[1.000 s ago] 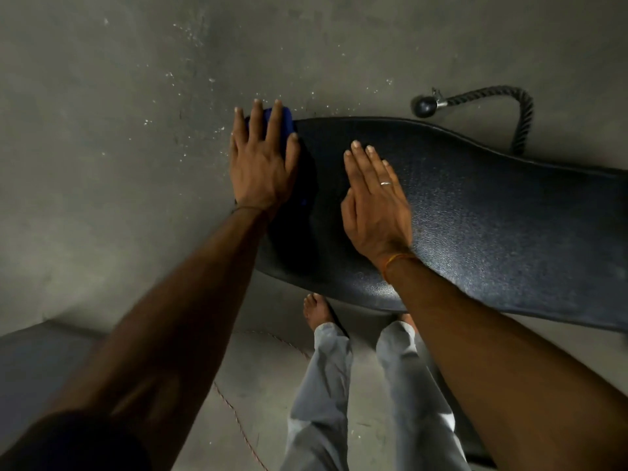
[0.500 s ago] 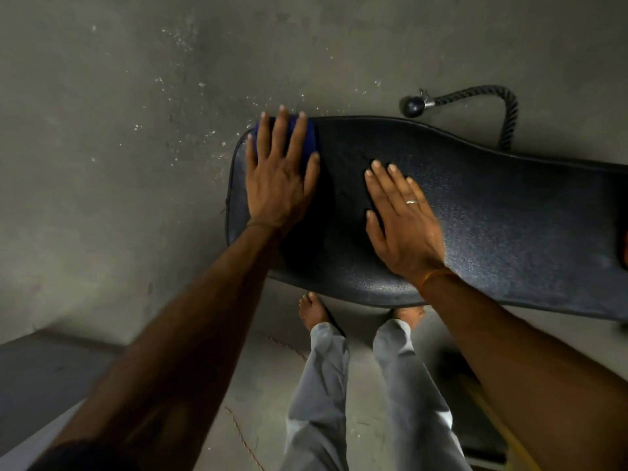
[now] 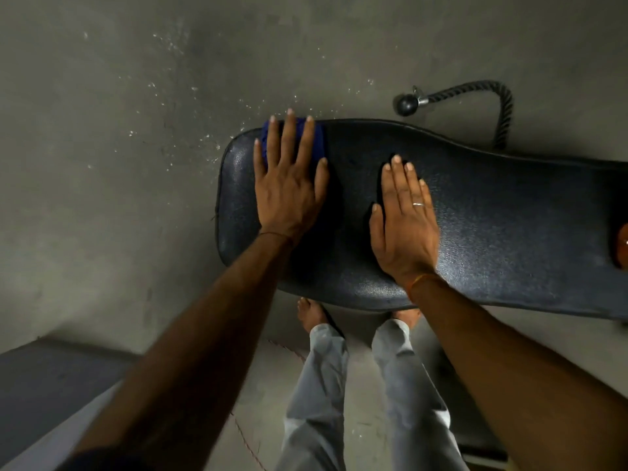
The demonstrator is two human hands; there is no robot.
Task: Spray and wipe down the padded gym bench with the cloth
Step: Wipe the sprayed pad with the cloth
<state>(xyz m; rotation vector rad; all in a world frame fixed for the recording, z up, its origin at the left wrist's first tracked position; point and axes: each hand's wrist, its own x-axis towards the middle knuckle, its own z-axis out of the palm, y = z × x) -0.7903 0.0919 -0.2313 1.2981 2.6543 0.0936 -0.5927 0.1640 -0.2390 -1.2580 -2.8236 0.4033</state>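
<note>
The black padded gym bench (image 3: 492,212) stretches from the middle of the head view to the right edge. A blue cloth (image 3: 316,141) lies on its far left corner. My left hand (image 3: 289,188) presses flat on the cloth with fingers spread, and most of the cloth is hidden under it. My right hand (image 3: 404,222) rests flat on the bare pad a little to the right, wearing a ring, holding nothing. No spray bottle is in view.
A black rope handle with a ball end (image 3: 469,96) lies on the grey concrete floor (image 3: 102,164) behind the bench. An orange round part (image 3: 622,244) shows at the right edge. My bare feet and grey trousers (image 3: 316,385) stand under the bench's near side.
My left hand and the blue cloth have slid right from the bench's left end further onto the pad. My right hand stays flat on the pad; the bench's left end is now fully in view.
</note>
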